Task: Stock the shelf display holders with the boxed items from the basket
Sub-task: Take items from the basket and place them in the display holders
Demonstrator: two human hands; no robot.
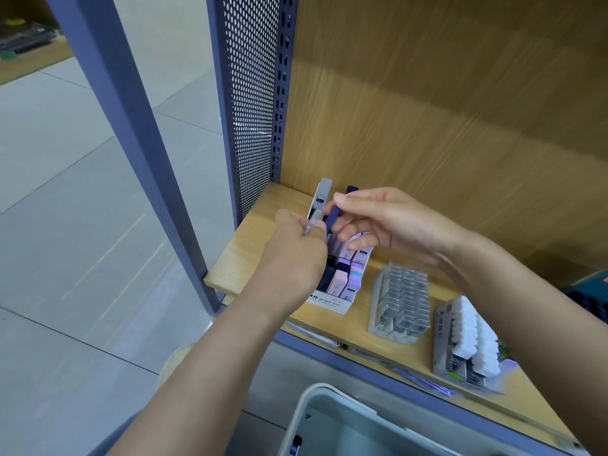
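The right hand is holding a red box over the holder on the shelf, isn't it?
Not quite. The head view shows the right hand holds a dark blue box, not a red one, over the holder on the shelf. The left hand holds a grey box.

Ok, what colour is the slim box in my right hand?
Dark navy blue; the box in the right hand shows best in the head view.
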